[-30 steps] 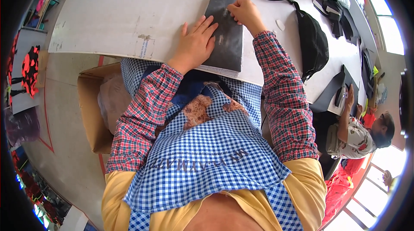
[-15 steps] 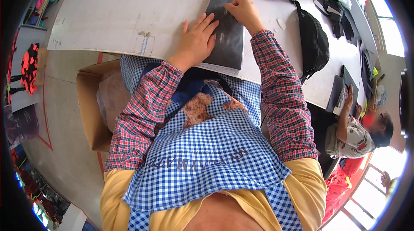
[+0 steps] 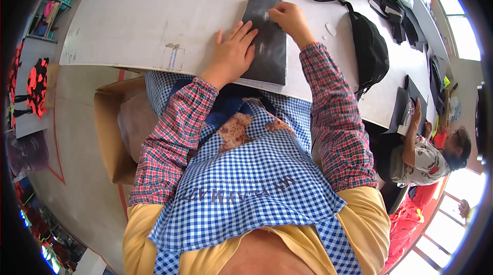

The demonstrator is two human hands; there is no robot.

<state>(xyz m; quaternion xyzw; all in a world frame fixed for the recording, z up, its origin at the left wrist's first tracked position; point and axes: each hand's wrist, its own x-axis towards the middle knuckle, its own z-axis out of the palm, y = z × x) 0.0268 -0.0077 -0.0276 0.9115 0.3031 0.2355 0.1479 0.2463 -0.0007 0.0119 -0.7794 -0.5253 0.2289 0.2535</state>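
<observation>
While the left hand (image 3: 232, 54) lies flat with fingers spread on the dark fabric piece (image 3: 267, 44) at the near edge of the table (image 3: 144, 13), the right hand (image 3: 287, 18) pinches a small white chalk (image 3: 266, 16) against it. Beside lies a black bag (image 3: 367, 44).

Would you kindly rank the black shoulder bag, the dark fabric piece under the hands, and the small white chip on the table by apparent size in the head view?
1. Black shoulder bag and dark fabric piece: look alike in size, and fisheye bending makes ranking unsure.
2. Small white chip: clearly smallest.
</observation>
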